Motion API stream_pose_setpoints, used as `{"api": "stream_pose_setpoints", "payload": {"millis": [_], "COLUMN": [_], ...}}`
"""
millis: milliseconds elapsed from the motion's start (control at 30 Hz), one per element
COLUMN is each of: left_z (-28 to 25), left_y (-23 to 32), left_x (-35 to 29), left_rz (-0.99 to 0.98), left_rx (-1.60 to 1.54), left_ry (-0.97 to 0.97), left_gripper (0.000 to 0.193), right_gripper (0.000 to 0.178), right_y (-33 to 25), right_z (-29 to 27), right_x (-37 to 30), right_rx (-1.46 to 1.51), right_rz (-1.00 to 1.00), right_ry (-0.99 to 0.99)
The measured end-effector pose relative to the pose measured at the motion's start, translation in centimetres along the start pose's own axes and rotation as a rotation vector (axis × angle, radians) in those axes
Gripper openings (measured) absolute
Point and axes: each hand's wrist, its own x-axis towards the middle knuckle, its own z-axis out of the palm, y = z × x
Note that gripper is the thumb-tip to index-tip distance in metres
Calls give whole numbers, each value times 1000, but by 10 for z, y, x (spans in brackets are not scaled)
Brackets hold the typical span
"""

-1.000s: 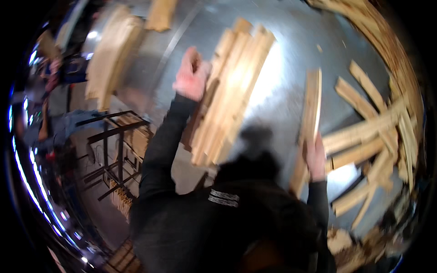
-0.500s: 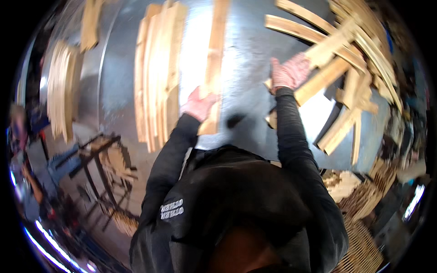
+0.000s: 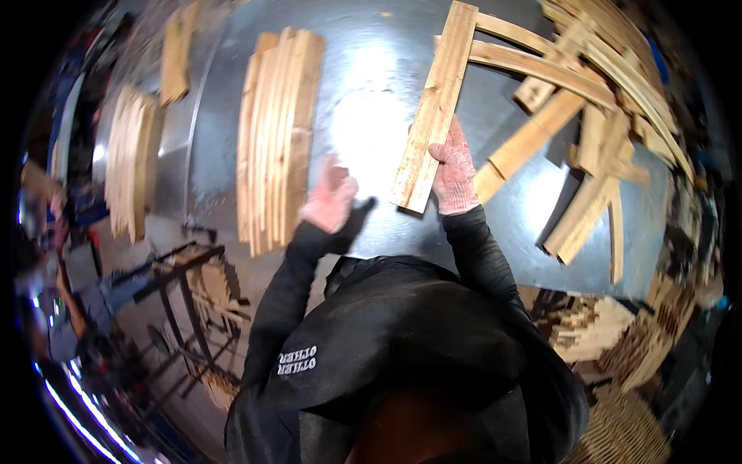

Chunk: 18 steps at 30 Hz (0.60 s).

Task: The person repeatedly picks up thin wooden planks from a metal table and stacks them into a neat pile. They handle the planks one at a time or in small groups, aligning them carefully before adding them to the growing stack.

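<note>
A flat wooden board (image 3: 434, 104) is held at its near part by my right hand (image 3: 454, 168), which wears a pinkish knit glove. The thumb lies across the board's top face and the fingers are along its right edge. My left hand (image 3: 330, 199), gloved alike, hovers over the metal table (image 3: 363, 166) just right of a stack of boards (image 3: 278, 139). It holds nothing; its fingers are apart, slightly curled and blurred. A loose pile of boards (image 3: 587, 147) lies crisscrossed to the right of my right hand.
Another board stack (image 3: 133, 162) and a short pair of boards (image 3: 178, 52) lie at the far left. Below the table's left edge stands a dark metal frame (image 3: 182, 301). More stacked wood (image 3: 591, 325) sits below the right edge. A person (image 3: 73, 298) is at the left.
The board under my left hand has left that spot. My right hand has moved left from the pile and now grips a board. My left hand has drawn back, slightly nearer me, without a board.
</note>
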Motion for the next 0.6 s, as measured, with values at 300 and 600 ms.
{"api": "stream_pose_setpoints", "payload": {"millis": [300, 600], "left_z": [-23, -67], "left_y": [-15, 13], "left_x": [-12, -82], "left_rz": [-346, 149], "left_rx": [382, 1294], "left_ry": [127, 610], "left_gripper": [42, 75], "right_gripper": [119, 103], "right_y": [-60, -32], "right_z": [-76, -40], "right_x": [10, -53], "right_rx": [-1900, -789], "right_rz": [142, 87], "right_ry": [895, 474]}}
